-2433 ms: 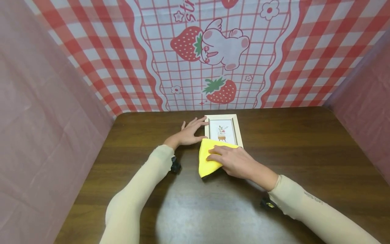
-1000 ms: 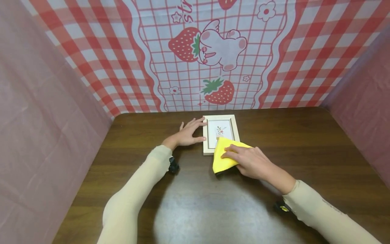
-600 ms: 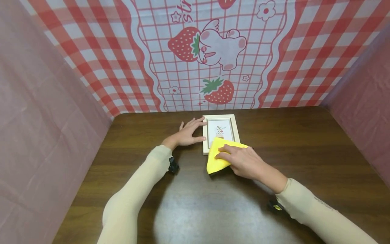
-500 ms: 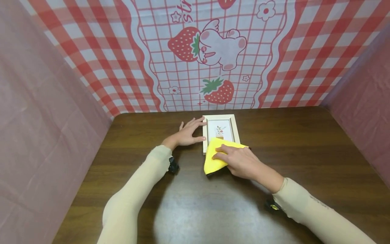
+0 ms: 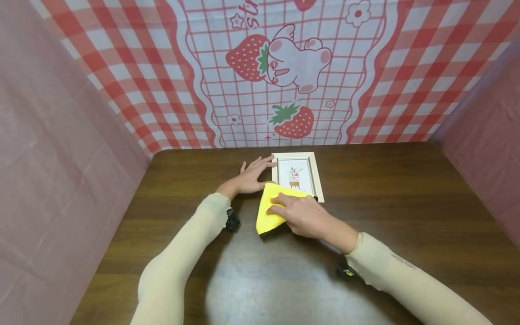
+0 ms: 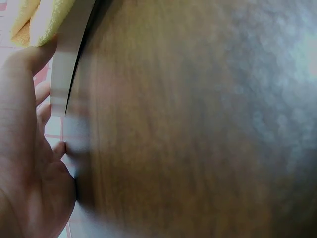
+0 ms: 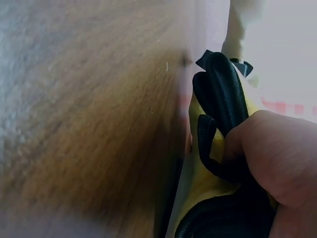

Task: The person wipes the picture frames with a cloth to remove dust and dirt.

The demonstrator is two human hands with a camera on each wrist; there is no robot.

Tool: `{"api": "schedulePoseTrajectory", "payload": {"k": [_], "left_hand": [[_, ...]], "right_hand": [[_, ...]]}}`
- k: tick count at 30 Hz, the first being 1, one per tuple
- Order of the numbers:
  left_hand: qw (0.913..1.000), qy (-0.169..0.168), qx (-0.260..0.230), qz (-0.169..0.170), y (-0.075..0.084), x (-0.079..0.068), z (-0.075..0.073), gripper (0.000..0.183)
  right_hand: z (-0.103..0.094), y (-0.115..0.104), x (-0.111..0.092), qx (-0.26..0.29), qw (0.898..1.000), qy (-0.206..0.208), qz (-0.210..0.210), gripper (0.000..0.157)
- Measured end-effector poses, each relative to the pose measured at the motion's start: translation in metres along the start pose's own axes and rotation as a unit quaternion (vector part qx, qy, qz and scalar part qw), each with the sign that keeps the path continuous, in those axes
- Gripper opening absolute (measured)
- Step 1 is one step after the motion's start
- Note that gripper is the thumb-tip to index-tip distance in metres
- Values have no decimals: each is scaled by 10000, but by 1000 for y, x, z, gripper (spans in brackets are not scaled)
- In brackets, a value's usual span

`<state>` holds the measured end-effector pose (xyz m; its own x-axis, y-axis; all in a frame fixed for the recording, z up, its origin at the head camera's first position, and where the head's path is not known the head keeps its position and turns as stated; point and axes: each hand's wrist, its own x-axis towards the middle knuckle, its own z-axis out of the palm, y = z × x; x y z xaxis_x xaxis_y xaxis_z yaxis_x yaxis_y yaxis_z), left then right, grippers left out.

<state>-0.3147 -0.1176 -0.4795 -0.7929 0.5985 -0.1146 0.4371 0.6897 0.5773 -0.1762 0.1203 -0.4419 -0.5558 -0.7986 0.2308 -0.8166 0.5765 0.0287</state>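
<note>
A small picture frame [image 5: 318,183] with a pale border lies on the wooden table; its print shows a potted plant. My left hand [image 5: 249,177] rests at the frame's left edge with fingers spread, and in the left wrist view its thumb lies against the frame's side, just under the yellow cloth. My right hand [image 5: 304,215] grips a folded yellow cloth [image 5: 268,214] with dark edging over the frame's near end, hiding that part. In the right wrist view the thumb presses into the folds of the cloth [image 7: 208,183].
The brown wooden table [image 5: 386,189] runs back to a red-and-white checked curtain [image 5: 162,90] printed with strawberries. Pink cloth walls [image 5: 61,158] stand at both sides. A small black device [image 5: 232,220] sits at the left wrist, another black device [image 5: 346,271] at the right.
My right hand has swept the cloth left across the frame's near end, from its right corner to its left corner. The left hand stays at the frame's edge.
</note>
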Motion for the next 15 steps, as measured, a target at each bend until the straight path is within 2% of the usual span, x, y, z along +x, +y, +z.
{"api": "schedulePoseTrajectory", "payload": {"k": [6,15], "left_hand": [[9999,48,-160,-7,-4,3,1,74],[9997,118,-219,14,-11,8,7,74]], "right_hand": [[0,1,-1,45,9999,-105,79,46],[-2,7,-13,270,9987,-180,390,47]]}}
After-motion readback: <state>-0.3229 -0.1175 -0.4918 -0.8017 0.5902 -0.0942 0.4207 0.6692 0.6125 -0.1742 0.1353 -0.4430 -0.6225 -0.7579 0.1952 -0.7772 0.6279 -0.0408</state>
